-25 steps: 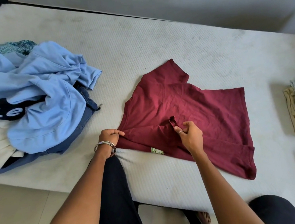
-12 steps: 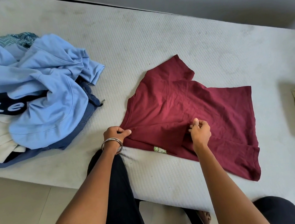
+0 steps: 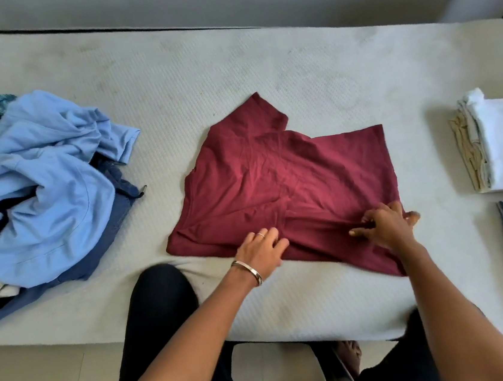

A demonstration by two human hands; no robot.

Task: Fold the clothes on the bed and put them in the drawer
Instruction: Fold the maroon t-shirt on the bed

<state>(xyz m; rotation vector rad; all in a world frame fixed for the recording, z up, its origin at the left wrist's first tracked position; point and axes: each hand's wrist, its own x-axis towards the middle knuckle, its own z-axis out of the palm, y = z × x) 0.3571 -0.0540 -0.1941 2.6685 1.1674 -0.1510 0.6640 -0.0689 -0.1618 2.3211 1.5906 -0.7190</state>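
On bed: left hand spread flat on maroon shirt; right hand seemingly pinching its hem.

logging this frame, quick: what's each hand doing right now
Left hand: open, fingers flat on the maroon shirt.
Right hand: fingers curled, pinching the shirt's near fold.

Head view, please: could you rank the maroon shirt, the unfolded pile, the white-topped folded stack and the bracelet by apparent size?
1. Unfolded pile and maroon shirt: alike; the pile is cut off by the frame.
2. White-topped folded stack, also partly cropped.
3. Bracelet on the left wrist.
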